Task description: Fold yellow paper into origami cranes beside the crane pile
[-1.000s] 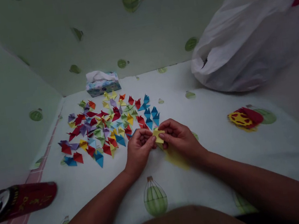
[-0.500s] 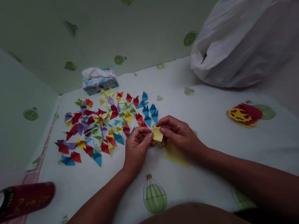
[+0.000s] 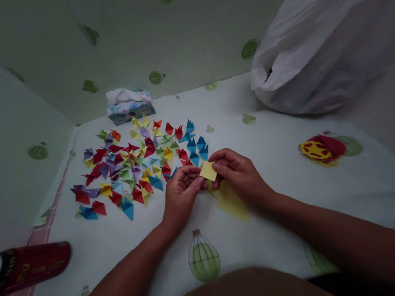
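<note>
A small folded piece of yellow paper [image 3: 208, 171] is pinched between both hands above the table. My left hand [image 3: 185, 185] grips its left corner with thumb and fingers closed. On the other side, my right hand [image 3: 233, 171] holds the right edge, fingers curled behind it. Beneath my right hand a flat yellow sheet [image 3: 232, 202] lies on the cloth, partly covered. Several folded paper pieces in red, blue, purple, green and yellow [image 3: 155, 182] spread over the table just left of and beyond my hands.
A tissue box [image 3: 131, 110] stands by the back wall. At the back right sits a large white plastic bag [image 3: 303, 63]. Red and yellow cut-out pieces [image 3: 316, 151] lie on the right. A red can [image 3: 33, 264] is at the left edge.
The yellow paper between my fingers has turned slightly and now shows a flatter, diamond-like face. My right hand has shifted a little, uncovering more of the yellow sheet.
</note>
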`<state>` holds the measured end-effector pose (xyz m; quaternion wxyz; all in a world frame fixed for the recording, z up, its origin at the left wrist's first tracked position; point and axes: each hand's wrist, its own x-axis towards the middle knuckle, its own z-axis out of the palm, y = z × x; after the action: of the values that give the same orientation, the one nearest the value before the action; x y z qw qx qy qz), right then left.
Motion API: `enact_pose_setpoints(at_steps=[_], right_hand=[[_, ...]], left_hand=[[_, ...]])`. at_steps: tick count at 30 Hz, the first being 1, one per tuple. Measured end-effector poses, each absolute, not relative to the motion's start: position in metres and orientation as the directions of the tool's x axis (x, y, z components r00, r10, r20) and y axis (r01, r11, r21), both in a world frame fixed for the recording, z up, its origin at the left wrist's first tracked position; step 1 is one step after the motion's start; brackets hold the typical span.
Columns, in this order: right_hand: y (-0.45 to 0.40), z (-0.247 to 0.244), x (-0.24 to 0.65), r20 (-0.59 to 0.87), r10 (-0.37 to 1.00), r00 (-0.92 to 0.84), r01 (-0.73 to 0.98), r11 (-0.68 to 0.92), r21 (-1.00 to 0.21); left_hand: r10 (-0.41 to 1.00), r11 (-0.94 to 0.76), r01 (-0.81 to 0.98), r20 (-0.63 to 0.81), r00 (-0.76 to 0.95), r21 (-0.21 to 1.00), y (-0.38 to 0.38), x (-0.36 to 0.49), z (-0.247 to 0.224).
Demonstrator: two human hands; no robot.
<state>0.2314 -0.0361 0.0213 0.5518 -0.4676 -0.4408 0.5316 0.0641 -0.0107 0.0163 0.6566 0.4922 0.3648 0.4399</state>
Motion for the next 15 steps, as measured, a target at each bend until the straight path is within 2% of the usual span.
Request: enact_pose_setpoints(at_steps=[15], right_hand=[[-0.0404, 0.0258, 0.2298, -0.027, 0.998, 0.049, -0.108, -0.022, -0.994]], left_hand=[[0.936, 0.134, -0.235, -0.045, 0.35, 0.963, -0.0122, 0.0656, 0.0136]])
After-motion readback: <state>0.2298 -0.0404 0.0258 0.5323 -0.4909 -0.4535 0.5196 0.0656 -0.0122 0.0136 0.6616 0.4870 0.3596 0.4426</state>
